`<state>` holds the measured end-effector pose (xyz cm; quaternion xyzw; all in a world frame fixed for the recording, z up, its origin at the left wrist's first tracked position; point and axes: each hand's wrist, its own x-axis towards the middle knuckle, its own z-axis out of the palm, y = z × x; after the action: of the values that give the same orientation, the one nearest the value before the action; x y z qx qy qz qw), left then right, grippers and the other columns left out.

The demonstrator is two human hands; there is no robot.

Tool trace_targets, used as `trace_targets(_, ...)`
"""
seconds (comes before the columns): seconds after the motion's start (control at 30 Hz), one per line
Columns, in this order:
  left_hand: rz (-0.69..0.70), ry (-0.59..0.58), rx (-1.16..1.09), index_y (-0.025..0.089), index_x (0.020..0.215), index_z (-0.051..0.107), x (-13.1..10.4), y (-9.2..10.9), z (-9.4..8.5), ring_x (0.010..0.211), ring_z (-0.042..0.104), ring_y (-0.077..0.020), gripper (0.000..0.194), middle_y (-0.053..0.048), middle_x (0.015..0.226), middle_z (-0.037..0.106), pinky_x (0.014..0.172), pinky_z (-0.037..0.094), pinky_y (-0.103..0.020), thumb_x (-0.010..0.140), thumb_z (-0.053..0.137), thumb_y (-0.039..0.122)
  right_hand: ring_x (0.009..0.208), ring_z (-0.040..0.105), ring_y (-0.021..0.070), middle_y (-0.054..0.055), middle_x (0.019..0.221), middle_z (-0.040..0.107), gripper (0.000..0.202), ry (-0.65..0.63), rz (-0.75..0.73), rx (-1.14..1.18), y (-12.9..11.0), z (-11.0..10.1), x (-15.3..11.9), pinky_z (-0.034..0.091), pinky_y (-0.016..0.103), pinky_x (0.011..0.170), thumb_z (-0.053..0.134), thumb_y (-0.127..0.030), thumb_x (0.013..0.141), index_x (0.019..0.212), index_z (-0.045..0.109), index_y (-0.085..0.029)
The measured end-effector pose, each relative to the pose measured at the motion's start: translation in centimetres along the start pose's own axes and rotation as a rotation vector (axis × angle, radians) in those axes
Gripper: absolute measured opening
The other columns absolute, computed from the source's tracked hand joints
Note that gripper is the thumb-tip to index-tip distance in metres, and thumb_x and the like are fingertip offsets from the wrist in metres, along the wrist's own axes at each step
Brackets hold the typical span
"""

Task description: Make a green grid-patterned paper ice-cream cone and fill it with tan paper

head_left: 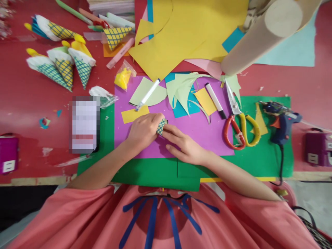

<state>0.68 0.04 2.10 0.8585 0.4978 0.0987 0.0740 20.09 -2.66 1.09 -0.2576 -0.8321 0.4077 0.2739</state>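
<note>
My left hand (146, 128) is closed on a small piece of rolled paper (161, 127) with a dark crisscross pattern on pale green. Most of this roll is hidden under the fingers. From the right, the outstretched fingertips of my right hand (183, 143) touch the roll's edge, while the thumb lies apart below. Both hands are over a purple sheet (207, 138). Just beyond them lie a yellow paper strip (132, 114), a white marker (147, 95) on pale green paper (141, 88), and pale green offcuts (181, 88).
Scissors (234, 110) and a blue glue gun (282, 128) lie on the right, near a capped marker (215, 101). Several paper cones (83, 67) and a phone (84, 124) occupy the left. Beyond stand yellow sheets (192, 31) and a tall pale roll (259, 41).
</note>
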Motion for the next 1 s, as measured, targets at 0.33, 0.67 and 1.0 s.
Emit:
trace_targets(0.33,-0.067,0.07,-0.296,0.019,0.114,0.051,-0.09,-0.04,0.66,0.093,0.061,-0.0222,0.034,-0.007,0.101,0.064,0.083,0.048,-0.033,0.08,0.054,0.016,0.14,0.037,0.0264,0.016,0.145,0.044,0.042,0.098,0.012,-0.19,0.15,-0.3,0.27,0.037,0.053,0.112,0.042,-0.017,0.094,0.135,0.047,-0.018)
trace_targets(0.67,-0.099,0.093,-0.395,0.02,0.089,0.058,0.32,-0.37,0.62,0.082,0.06,-0.017,0.007,-0.002,0.085,0.063,0.073,0.046,-0.027,0.084,0.055,0.015,0.13,0.042,0.0282,0.008,0.143,0.053,0.042,0.106,0.054,-0.357,-0.13,-0.25,0.23,0.041,0.051,0.105,0.045,-0.016,0.092,0.133,0.054,-0.018)
trace_targets(1.0,-0.185,-0.006,-0.325,0.021,0.09,0.058,0.14,-0.54,0.8,0.072,0.06,-0.0156,0.009,0.0,0.08,0.065,0.066,0.042,-0.026,0.084,0.054,0.026,0.127,0.05,0.0247,0.01,0.137,0.058,0.035,0.179,0.045,-0.266,-0.18,-0.37,0.15,0.044,0.047,0.105,0.046,-0.016,0.092,0.125,0.058,-0.018)
